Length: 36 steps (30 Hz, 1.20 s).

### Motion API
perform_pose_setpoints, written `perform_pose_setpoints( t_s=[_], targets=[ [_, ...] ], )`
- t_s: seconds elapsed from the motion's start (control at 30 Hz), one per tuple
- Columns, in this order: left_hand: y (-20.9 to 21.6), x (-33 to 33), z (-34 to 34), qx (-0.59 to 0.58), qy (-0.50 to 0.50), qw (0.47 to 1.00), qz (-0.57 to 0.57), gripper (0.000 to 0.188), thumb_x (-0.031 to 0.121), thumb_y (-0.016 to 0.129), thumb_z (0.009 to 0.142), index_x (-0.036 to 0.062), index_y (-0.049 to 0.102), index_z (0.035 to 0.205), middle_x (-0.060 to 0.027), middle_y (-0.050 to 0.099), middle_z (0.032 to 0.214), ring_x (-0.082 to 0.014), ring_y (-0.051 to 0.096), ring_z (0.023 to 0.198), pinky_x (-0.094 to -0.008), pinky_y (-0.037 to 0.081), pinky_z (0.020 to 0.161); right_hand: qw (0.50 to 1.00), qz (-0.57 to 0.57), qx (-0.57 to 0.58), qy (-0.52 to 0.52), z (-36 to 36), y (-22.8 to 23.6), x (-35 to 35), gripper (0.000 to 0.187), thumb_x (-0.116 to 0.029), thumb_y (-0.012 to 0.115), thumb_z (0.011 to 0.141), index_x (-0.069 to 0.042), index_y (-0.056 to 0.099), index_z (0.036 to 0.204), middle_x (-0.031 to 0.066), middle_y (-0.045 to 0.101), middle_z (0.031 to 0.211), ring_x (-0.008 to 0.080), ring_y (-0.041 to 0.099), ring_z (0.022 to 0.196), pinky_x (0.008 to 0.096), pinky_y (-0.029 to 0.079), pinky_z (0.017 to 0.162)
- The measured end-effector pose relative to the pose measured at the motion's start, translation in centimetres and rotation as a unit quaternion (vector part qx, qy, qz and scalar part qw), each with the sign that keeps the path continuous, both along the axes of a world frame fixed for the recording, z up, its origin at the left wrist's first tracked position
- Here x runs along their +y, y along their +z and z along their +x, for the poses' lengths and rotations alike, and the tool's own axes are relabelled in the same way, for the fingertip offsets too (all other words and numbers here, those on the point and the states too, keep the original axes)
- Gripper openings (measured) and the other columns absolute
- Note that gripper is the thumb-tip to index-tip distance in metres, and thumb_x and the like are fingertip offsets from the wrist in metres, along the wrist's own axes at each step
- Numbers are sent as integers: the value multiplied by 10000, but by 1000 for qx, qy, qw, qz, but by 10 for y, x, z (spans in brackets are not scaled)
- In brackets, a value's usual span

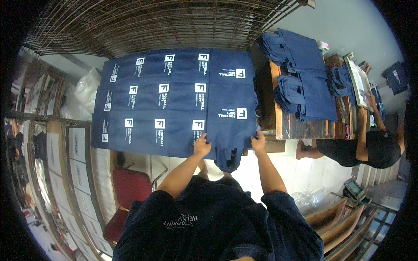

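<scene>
A navy fabric tote bag [225,135] lies at the near right end of a table spread with printed navy tote bags [148,98]. Its handles hang over the table's near edge, toward my body. My left hand [202,146] pinches the bag's left near corner, beside a white print on the neighbouring bag. At the opposite corner, my right hand [258,142] has its fingers closed on the bag's edge. The laid-out bags are in rows, overlapping, with white prints facing up.
Wire racks [143,26] rise behind the table. On the right, a wooden table [300,129] bears stacked navy bags [313,82]. Farther right, a co-worker [379,148] reaches toward a printing frame [360,82]. A red chair [130,187] stands at the near left; wooden shelving [335,222] is lower right.
</scene>
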<state>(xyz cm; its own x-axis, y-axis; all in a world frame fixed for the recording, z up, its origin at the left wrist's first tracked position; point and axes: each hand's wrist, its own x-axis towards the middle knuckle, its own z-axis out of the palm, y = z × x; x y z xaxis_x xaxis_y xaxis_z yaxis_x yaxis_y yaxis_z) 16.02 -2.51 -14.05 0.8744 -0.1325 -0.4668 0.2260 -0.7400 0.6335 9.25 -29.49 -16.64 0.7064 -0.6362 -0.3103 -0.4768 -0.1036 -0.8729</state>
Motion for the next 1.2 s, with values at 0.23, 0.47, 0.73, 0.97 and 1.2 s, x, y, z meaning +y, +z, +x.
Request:
perform_pose_setpoints(
  t_s=[0.23,0.47,0.73,0.97,1.2],
  targets=[
    [-15,1,-3,-53,-19,998,-10,575,143,643,688,97,452,1228,-129,632,874,-298,605,856,-377,462,805,979,-173,106,12,2,27,5,403,-56,612,698,-54,551,1096,205,626,905,307,618,860,379,461,766],
    [-21,2,-8,-70,-19,997,-11,612,124,644,667,83,430,1238,-125,638,772,-287,621,781,-366,484,733,973,-199,113,14,1,29,9,371,-67,598,706,-71,575,1076,181,638,897,320,615,875,393,468,759],
    [-4,1,-7,-45,-14,999,-13,614,98,632,675,97,426,1253,-136,641,811,-302,624,757,-383,482,743,970,-213,116,10,-3,19,7,374,-46,591,673,-66,585,1046,198,624,866,348,605,840,417,462,749],
    [-1,1,-8,-61,-11,998,-1,591,95,610,686,100,435,1251,-123,644,793,-305,615,804,-403,471,778,961,-242,136,16,-2,17,9,371,-66,630,713,-107,573,1077,134,631,813,290,615,786,400,471,715],
    [8,-1,-7,-56,2,998,6,577,78,621,688,93,451,1239,-127,641,821,-300,617,814,-396,476,775,966,-189,175,29,-3,18,8,369,-77,621,714,-111,558,1076,165,604,943,316,578,910,408,447,796]
  ],
)
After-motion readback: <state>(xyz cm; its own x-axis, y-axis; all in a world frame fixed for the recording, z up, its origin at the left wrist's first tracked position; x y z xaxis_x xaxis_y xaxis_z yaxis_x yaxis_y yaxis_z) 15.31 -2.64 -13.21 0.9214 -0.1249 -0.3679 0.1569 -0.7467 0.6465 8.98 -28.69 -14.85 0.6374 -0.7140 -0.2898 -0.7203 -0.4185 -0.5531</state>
